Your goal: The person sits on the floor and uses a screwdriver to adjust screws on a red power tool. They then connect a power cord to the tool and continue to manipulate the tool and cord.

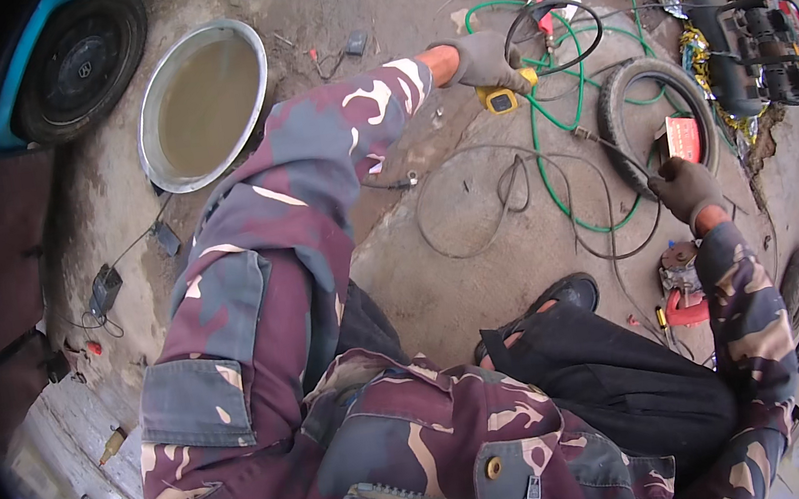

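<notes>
Tool (501,101) and hose (616,149) were held apart
Left fingers (516,79) grasped the tool; right fingers (667,182) clenched the hose, perhaps steadying it.

Soft, even daylight falls on the ground (495,282), leaving shadows faint and diffuse. Pale highlights line the metal basin (153,146). White glare fringed in blue burns out the lower-left corner; black vignetting rings the fisheye view, where straight edges bend and detail softens.
</notes>
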Available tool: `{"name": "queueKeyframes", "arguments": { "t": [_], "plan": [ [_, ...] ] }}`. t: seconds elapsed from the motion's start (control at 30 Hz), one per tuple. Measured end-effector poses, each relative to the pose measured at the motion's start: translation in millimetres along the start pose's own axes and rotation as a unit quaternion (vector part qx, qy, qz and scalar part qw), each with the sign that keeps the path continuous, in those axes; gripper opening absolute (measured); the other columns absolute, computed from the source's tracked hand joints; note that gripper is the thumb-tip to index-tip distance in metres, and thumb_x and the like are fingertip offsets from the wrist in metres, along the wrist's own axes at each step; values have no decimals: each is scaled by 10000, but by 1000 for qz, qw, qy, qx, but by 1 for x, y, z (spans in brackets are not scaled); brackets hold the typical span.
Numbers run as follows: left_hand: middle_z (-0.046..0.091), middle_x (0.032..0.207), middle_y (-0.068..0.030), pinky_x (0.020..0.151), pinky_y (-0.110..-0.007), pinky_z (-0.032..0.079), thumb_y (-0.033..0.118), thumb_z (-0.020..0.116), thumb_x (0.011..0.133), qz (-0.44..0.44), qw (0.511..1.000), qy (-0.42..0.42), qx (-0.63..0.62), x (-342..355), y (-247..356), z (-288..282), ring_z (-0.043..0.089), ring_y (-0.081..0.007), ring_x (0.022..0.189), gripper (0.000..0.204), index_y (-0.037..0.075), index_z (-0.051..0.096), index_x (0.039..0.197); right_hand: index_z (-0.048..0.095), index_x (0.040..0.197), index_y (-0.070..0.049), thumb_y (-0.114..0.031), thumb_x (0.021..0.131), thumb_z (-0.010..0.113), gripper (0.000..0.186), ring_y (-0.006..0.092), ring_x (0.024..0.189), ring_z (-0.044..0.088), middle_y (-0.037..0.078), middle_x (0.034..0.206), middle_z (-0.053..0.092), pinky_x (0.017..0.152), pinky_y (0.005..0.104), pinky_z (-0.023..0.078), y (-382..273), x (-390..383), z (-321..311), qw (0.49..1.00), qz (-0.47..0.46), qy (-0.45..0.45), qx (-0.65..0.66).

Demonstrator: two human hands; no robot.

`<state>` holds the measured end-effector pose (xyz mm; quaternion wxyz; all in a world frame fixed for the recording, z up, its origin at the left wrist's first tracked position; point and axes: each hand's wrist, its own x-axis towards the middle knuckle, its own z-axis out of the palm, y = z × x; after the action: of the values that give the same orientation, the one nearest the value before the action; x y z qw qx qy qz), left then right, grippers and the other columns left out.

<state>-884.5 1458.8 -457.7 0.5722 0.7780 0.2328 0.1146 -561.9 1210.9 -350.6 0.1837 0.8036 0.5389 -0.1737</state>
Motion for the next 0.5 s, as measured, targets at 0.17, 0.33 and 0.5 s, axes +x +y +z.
{"name": "queueKeyframes", "arguments": {
  "t": [0.17, 0.33, 0.5],
  "plan": [
    [760, 1026, -122, 809, -352, 553, 441, 842, 818, -75, 990, -46, 113, 7, -1, 9, 713, -208, 913, 552, 23, 716, 1156, 780, 1050, -64, -416, 898, 683, 395, 383, 965, 733, 189, 995, 769, 874, 459, 568, -120, -24, -24, 978, -161, -126, 40],
    [777, 1002, -155, 823, -369, 552, 462, 853, 789, -109, 983, -60, 132, 18, -9, 17, 726, -241, 921, 555, 1, 780, 1090, 792, 1066, -90, -441, 904, 681, 402, 378, 972, 735, 180, 981, 772, 891, 465, 564, -211, -63, 17, 929, -264, -242, 94],
    [786, 1018, -155, 842, -389, 563, 468, 861, 779, -103, 981, -75, 146, 14, -23, 30, 744, -259, 934, 547, 25, 790, 1091, 789, 1058, -67, -426, 897, 681, 408, 366, 985, 735, 192, 998, 771, 894, 448, 562, -216, -51, 31, 929, -200, -296, 98]
  ]
}}
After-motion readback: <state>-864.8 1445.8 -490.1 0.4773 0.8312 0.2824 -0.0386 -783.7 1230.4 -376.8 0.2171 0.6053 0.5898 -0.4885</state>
